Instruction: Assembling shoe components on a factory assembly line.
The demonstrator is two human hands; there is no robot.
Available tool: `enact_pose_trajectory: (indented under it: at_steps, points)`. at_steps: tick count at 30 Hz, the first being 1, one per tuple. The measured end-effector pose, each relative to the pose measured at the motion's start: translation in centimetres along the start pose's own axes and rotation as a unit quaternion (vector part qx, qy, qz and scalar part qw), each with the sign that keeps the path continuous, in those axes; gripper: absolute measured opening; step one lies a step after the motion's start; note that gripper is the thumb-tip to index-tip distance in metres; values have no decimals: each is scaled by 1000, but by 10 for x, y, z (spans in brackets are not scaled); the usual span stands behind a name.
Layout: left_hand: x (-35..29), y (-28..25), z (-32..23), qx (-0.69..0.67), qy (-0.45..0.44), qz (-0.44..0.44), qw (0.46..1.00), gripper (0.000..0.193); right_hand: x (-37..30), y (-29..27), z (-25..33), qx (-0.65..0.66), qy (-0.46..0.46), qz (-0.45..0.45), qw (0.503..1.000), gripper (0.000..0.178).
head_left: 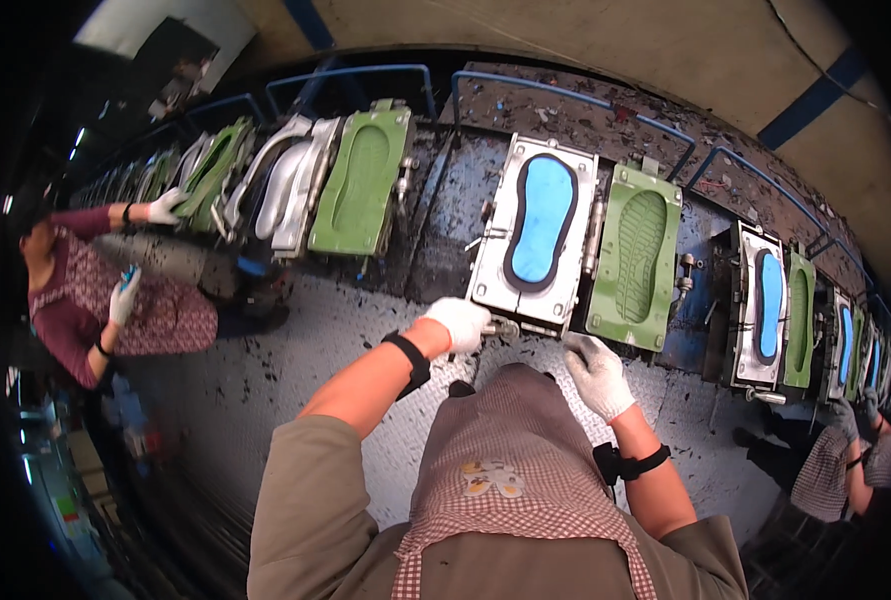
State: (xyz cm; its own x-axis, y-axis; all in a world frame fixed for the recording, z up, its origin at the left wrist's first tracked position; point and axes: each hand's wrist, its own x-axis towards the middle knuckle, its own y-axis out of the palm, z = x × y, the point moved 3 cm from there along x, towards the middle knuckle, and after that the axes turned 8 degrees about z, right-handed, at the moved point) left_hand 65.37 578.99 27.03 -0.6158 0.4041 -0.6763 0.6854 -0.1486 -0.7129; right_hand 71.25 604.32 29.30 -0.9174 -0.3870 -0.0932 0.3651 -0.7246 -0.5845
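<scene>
In front of me lies an opened shoe-sole mold. Its silver half [583, 172] holds a black sole [513, 268] with a bright blue insert [545, 220] lying inside the black rim. Hinged on its right is the green half [637, 255], with a patterned sole-shaped hollow. My left hand [458, 323], in a white glove, is closed at the silver half's near left corner, beside a small metal latch [501, 328]. At the near right corner, my gloved right hand [599, 376] has its fingers bent against the front edge. Both hands' fingertips are partly hidden.
More opened molds line the bench, including a green half [365, 180] to the left and a mold with a blue insert [768, 305] to the right. A co-worker [130, 290] works at far left; another person's gloved hands [845, 418] show at right. Blue rails [555, 92] run behind.
</scene>
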Motion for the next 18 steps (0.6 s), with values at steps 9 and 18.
enact_pose_trajectory:
  at_steps: [9, 18]
  points:
    - [-41, -23, 155, 84, -87, 43, 992, 15, 95, 26, 23, -123, -98, -87, 984, 43]
    - [69, 20, 45, -432, -107, -254, 859, 67, 129, 42, 13, -255, -22, -80, 963, 71]
